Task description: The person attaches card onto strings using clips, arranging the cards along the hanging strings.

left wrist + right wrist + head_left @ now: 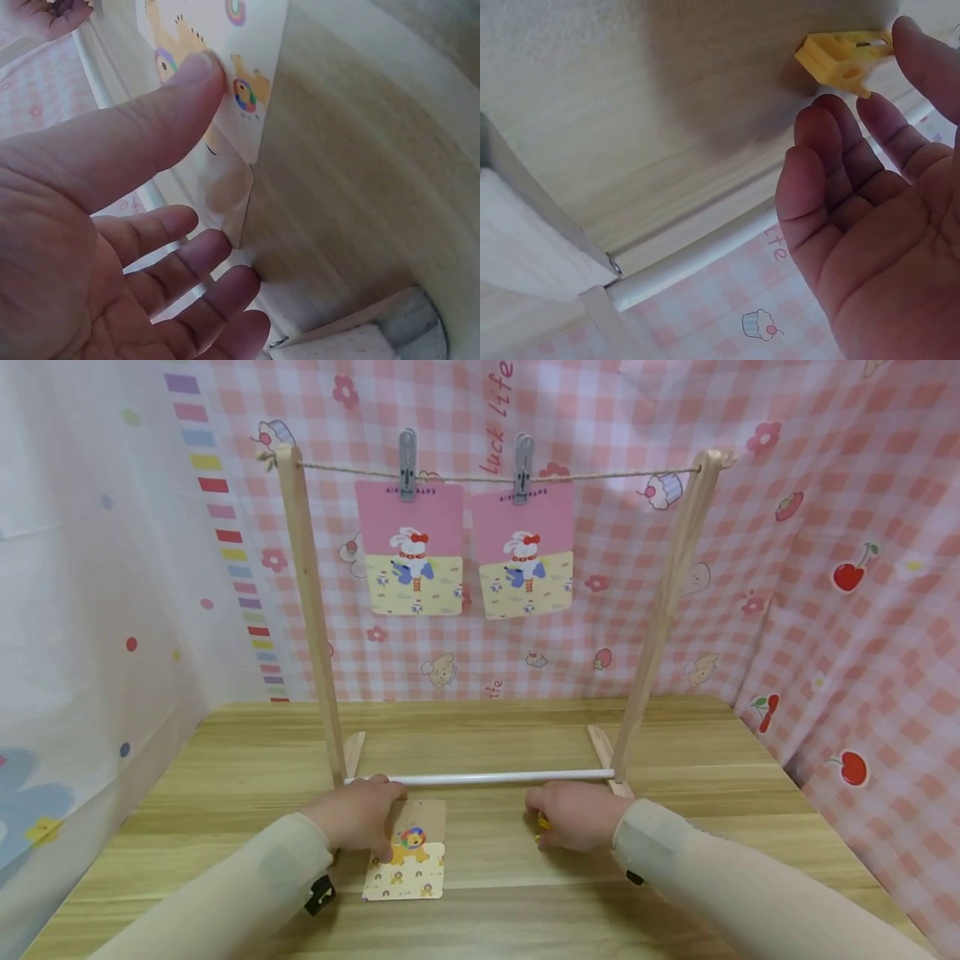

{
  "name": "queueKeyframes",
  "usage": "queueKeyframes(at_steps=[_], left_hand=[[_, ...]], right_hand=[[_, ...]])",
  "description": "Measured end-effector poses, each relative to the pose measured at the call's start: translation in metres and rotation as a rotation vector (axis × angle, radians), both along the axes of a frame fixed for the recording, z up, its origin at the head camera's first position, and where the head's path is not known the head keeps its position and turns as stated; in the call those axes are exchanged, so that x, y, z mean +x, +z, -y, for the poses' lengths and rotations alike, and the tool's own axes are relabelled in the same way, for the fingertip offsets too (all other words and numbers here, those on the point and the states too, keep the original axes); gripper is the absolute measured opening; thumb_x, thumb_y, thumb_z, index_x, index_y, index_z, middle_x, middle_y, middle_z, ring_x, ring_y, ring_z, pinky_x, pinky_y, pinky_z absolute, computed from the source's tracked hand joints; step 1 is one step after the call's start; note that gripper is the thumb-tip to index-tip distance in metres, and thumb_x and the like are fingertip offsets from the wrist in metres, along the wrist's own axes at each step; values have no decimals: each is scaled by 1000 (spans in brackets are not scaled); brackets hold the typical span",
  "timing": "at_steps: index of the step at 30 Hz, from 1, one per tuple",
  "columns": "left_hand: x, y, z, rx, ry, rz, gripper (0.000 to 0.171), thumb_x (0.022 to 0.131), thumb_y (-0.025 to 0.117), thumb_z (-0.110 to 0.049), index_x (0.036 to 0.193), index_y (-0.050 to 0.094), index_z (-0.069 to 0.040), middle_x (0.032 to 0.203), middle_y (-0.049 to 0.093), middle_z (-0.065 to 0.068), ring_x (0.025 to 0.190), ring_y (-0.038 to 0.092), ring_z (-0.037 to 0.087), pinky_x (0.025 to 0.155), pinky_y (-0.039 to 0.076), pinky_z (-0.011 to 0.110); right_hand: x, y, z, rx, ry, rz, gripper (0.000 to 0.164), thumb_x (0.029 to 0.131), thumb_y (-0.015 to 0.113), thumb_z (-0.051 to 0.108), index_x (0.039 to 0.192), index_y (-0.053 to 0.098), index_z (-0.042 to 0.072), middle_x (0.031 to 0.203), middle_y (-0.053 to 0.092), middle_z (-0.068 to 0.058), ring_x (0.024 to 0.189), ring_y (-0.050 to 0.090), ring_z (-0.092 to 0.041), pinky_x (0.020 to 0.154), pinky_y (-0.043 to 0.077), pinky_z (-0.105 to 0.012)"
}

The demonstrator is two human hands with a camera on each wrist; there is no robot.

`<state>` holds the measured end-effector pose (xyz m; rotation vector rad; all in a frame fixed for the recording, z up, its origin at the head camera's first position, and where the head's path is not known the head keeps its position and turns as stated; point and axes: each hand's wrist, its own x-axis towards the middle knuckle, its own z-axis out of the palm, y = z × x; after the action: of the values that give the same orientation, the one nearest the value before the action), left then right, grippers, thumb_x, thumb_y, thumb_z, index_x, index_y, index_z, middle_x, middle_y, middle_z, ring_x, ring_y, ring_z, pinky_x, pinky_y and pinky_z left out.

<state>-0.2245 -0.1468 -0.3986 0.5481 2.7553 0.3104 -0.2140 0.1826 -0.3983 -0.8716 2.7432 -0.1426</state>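
A small tan and cream card (423, 877) printed with a lion lies on the table in front of the rack. My left hand (356, 817) is at its left side, thumb touching the printed face. In the left wrist view the other fingers (206, 255) are spread loosely near the card's edge. To the right, my right hand (581, 814) is low over the table, pinching a yellow clothespin (840, 56) between thumb and forefinger. In the head view the hand mostly hides the clothespin.
A wooden rack has two posts (309, 585), a white crossbar (487, 777) and a twine line (622, 475). Grey clothespins (407, 464) hold two pink and yellow rabbit cards (411, 518) on the twine. Patterned curtains (825, 652) surround the table (495, 910).
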Motion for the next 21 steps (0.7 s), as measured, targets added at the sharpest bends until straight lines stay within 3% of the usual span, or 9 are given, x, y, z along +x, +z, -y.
queueKeyframes(at_steps=[12, 21], left_hand=[[-1, -5, -4, 49, 21, 65, 91, 60, 104, -29, 137, 61, -9, 125, 63, 13, 113, 64, 34, 101, 54, 59], [0, -9, -8, 115, 48, 84, 87, 60, 103, -26, 133, 61, -6, 124, 69, 13, 113, 66, 33, 104, 53, 57]], right_hand=[[0, -4, 1, 8, -31, 6, 28, 90, 85, 31, 106, 66, 17, 92, 64, 9, 80, 57, -6, 75, 53, -30], [2, -2, -1, 11, -42, 7, 26, 91, 85, 32, 103, 68, 16, 84, 60, 10, 74, 54, -6, 69, 50, -29]])
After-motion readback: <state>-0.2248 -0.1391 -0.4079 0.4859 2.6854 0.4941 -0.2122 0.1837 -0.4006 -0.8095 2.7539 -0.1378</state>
